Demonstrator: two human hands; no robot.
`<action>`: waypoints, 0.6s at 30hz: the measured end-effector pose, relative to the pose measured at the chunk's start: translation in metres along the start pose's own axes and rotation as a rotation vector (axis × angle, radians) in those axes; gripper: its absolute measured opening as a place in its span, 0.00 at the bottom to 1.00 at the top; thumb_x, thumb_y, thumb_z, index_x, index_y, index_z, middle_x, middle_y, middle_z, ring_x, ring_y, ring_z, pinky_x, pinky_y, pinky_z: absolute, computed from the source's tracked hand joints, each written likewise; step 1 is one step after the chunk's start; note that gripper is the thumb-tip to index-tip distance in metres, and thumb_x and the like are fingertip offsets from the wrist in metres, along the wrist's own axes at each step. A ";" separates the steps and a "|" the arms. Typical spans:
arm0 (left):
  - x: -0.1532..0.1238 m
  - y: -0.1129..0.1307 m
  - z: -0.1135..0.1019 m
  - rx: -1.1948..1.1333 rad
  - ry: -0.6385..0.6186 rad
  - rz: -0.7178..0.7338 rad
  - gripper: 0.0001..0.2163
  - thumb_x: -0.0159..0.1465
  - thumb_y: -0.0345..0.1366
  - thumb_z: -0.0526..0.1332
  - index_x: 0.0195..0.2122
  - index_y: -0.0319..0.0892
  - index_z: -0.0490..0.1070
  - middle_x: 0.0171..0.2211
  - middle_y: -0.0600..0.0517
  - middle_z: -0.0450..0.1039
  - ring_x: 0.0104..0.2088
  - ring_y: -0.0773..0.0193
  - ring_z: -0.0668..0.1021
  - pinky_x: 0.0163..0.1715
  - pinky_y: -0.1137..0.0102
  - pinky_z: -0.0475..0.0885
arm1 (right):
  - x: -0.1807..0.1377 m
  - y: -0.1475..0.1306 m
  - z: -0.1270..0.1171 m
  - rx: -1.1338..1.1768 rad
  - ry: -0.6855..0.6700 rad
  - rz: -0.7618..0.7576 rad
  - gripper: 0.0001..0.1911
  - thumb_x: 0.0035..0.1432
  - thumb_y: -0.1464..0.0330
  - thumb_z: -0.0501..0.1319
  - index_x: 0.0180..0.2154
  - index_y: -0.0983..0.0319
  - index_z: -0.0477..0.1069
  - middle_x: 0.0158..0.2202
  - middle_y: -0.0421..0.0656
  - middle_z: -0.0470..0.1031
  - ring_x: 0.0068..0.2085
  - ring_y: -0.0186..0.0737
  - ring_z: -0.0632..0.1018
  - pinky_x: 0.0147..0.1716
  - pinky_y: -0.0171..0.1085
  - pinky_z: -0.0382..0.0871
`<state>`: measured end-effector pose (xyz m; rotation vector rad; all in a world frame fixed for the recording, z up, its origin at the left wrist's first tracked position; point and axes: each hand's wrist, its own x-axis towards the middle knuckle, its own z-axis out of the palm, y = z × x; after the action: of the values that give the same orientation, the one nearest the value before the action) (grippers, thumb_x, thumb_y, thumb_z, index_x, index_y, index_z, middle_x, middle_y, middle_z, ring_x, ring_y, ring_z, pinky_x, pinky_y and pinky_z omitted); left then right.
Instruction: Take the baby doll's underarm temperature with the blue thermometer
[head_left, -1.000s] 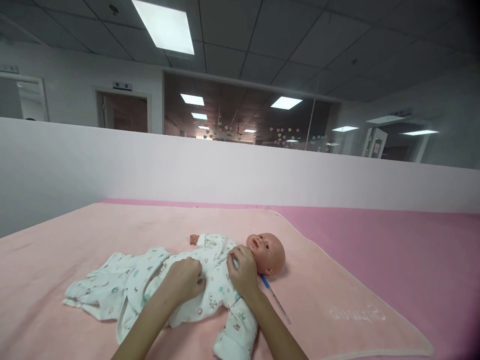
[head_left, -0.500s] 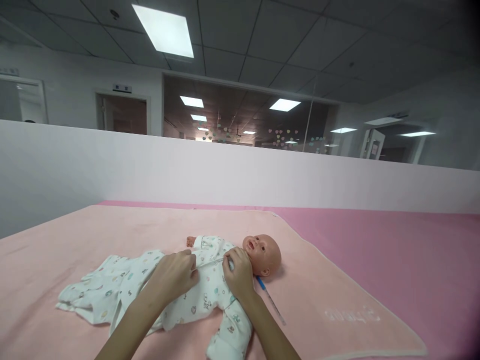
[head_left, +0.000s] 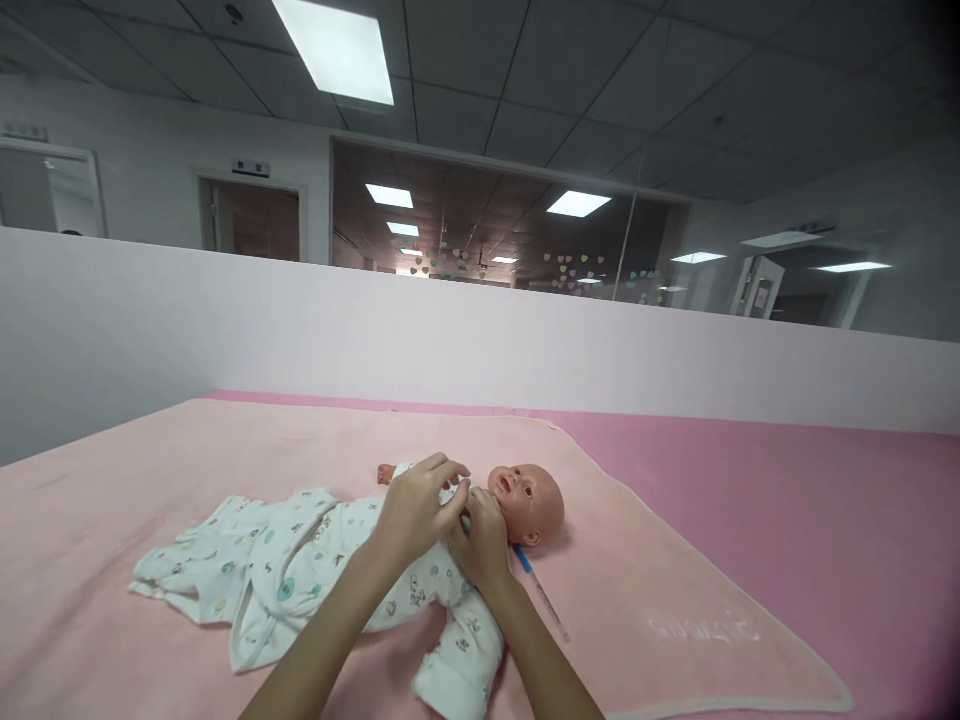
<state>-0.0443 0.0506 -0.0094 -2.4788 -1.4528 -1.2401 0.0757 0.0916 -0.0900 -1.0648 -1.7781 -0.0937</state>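
A baby doll [head_left: 525, 500] lies on its back on a pale pink blanket [head_left: 660, 600], head to the right. It wears a white patterned romper [head_left: 300, 560]. My left hand [head_left: 416, 510] and my right hand [head_left: 480, 535] meet at the doll's neck, fingers pinched on the romper's collar. A thin blue-capped thermometer [head_left: 540, 590] lies on the blanket just below the doll's head.
The blanket covers a darker pink padded surface [head_left: 787, 490]. A low white partition wall [head_left: 450, 330] runs behind it. Beyond are doors and a glass-walled room with ceiling lights.
My left hand has moved right from the doll's chest up to the collar, meeting my right hand there. The romper's legs have shifted a little.
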 end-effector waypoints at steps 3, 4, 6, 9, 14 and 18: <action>0.009 -0.027 0.041 -0.022 -0.040 -0.020 0.13 0.62 0.37 0.46 0.33 0.41 0.70 0.33 0.50 0.70 0.37 0.64 0.70 0.37 0.71 0.63 | 0.000 0.002 0.001 -0.018 -0.007 0.014 0.07 0.51 0.74 0.51 0.23 0.62 0.60 0.25 0.40 0.65 0.30 0.35 0.65 0.31 0.35 0.56; 0.010 -0.036 0.052 -0.024 -0.104 -0.008 0.15 0.62 0.37 0.45 0.29 0.40 0.70 0.31 0.49 0.70 0.36 0.63 0.70 0.37 0.70 0.62 | 0.000 0.004 0.001 -0.029 -0.010 0.015 0.07 0.51 0.75 0.50 0.22 0.62 0.60 0.25 0.40 0.65 0.30 0.35 0.65 0.32 0.35 0.57; 0.008 -0.050 0.065 -0.079 -0.120 -0.055 0.16 0.62 0.38 0.44 0.29 0.40 0.70 0.31 0.48 0.70 0.37 0.62 0.70 0.38 0.70 0.62 | -0.001 0.006 0.003 -0.040 -0.013 0.011 0.08 0.50 0.76 0.50 0.22 0.62 0.60 0.25 0.40 0.65 0.30 0.35 0.65 0.32 0.35 0.57; 0.003 -0.056 0.069 -0.124 -0.086 -0.116 0.18 0.63 0.40 0.43 0.29 0.40 0.70 0.31 0.49 0.71 0.36 0.62 0.70 0.38 0.70 0.62 | 0.000 0.003 0.003 -0.044 -0.009 0.008 0.08 0.50 0.76 0.50 0.22 0.62 0.61 0.25 0.40 0.65 0.30 0.35 0.65 0.33 0.35 0.58; 0.000 -0.055 0.062 -0.209 -0.151 -0.098 0.16 0.60 0.40 0.46 0.32 0.43 0.73 0.35 0.50 0.73 0.39 0.61 0.70 0.42 0.70 0.60 | -0.003 -0.015 -0.021 -0.022 -0.018 0.017 0.08 0.53 0.74 0.50 0.26 0.62 0.65 0.30 0.42 0.68 0.35 0.37 0.68 0.38 0.37 0.60; -0.003 -0.053 0.059 -0.256 -0.175 -0.158 0.13 0.55 0.43 0.53 0.36 0.47 0.74 0.39 0.54 0.73 0.42 0.60 0.69 0.42 0.71 0.60 | -0.030 -0.005 -0.065 -0.086 0.052 0.128 0.09 0.55 0.67 0.50 0.31 0.60 0.68 0.35 0.44 0.71 0.39 0.40 0.70 0.40 0.38 0.63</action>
<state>-0.0472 0.1012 -0.0706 -2.7453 -1.6559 -1.3427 0.1214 0.0373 -0.0804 -1.2247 -1.6677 -0.1183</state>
